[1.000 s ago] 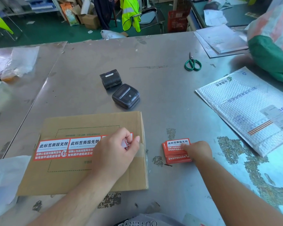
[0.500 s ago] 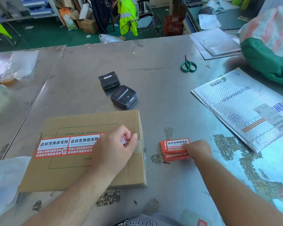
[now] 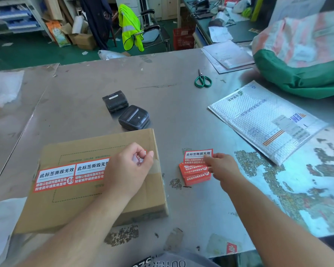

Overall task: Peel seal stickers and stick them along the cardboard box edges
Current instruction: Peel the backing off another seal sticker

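Two seal stickers (image 3: 69, 175) are stuck on the cardboard box (image 3: 96, 199), left of the left hand (image 3: 128, 170) fingers. A third is pinched there. The sticker stack (image 3: 196, 170) top is gripped by right hand (image 3: 221, 166) fingers; edges remain.

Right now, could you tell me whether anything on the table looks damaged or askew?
The table surface is worn: flaking patches near the right hand and below the box. The sticker stack is fanned, its top sticker slid off line. The two stickers on the box look straight.
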Tool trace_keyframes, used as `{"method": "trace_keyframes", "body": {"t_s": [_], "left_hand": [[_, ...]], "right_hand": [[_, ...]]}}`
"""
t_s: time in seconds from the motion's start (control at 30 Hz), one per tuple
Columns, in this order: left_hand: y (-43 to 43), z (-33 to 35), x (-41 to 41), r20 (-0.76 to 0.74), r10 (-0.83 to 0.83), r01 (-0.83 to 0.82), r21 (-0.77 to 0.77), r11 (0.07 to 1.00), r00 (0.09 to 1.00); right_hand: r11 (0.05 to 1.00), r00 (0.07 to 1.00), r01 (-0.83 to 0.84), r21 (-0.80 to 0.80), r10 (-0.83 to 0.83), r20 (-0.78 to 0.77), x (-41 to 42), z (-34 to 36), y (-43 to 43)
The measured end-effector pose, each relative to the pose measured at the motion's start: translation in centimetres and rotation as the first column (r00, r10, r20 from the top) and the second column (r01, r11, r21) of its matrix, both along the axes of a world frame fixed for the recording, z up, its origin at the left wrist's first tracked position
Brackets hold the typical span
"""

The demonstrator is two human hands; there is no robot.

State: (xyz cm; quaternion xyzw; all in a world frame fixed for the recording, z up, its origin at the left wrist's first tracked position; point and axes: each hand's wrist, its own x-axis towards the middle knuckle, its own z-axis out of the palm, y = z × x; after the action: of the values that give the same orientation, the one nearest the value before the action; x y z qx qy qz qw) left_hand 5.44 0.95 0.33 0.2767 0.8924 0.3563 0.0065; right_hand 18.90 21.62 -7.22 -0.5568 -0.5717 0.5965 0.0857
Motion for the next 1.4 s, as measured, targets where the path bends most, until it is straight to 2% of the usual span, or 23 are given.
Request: {"method": "trace_keyframes", "body": {"t_s": [0.17, 0.23, 0.33, 0.4, 0.5, 0.7, 0.9, 1.0, 1.17, 1.3, 1.4], "left_hand": [[-0.8, 2.3, -0.7, 0.262, -0.070, 0.026, 0.169, 0.985, 0.963], [-1.5, 3.1, -1.0, 0.393, -0.124, 0.028, 0.241, 0.970, 0.911], [-2.9, 3.9, -1.2, 0.549, -0.223, 0.030, 0.337, 0.941, 0.806], [-4.3, 4.2, -1.6, 0.610, -0.278, -0.002, 0.417, 0.909, 0.742], [-7.8, 4.8, -3.0, 0.650, -0.307, -0.063, 0.481, 0.874, 0.695], [-14.4, 4.4, -5.9, 0.554, -0.200, -0.056, 0.410, 0.910, 0.808], [-20.2, 4.5, -8.2, 0.625, -0.208, -0.144, 0.464, 0.874, 0.752], [-22.5, 4.4, -8.9, 0.651, -0.253, -0.146, 0.494, 0.857, 0.715], [-24.9, 3.5, -10.1, 0.641, -0.211, -0.193, 0.500, 0.844, 0.738], [-25.6, 2.9, -10.5, 0.661, -0.219, -0.191, 0.490, 0.851, 0.718], [-25.7, 2.2, -10.9, 0.704, -0.267, -0.234, 0.528, 0.816, 0.658]], "right_hand": [[0.998, 0.926, -0.024, -0.061, -0.001, -0.377, -0.5, 5.0, -2.7], [0.996, 0.888, -0.084, -0.031, 0.061, -0.456, -0.9, 7.0, -4.5], [0.985, 0.860, -0.169, 0.032, 0.163, -0.483, -2.3, 9.3, -7.9], [0.975, 0.854, -0.214, 0.053, 0.213, -0.474, -3.3, 10.5, -10.4], [0.956, 0.842, -0.280, 0.083, 0.286, -0.457, -4.9, 12.1, -14.1], [0.920, 0.870, -0.307, 0.244, 0.375, -0.319, -8.2, 12.7, -19.6], [0.886, 0.877, -0.317, 0.338, 0.409, -0.251, -11.5, 12.7, -24.5], [0.880, 0.885, -0.338, 0.334, 0.418, -0.206, -13.0, 12.5, -26.5], [0.830, 0.922, -0.329, 0.451, 0.385, -0.036, -14.7, 12.1, -29.6], [0.776, 0.902, -0.341, 0.531, 0.429, -0.048, -15.2, 11.7, -31.1], [0.715, 0.855, -0.420, 0.559, 0.519, -0.021, -15.0, 11.9, -31.7]]}}
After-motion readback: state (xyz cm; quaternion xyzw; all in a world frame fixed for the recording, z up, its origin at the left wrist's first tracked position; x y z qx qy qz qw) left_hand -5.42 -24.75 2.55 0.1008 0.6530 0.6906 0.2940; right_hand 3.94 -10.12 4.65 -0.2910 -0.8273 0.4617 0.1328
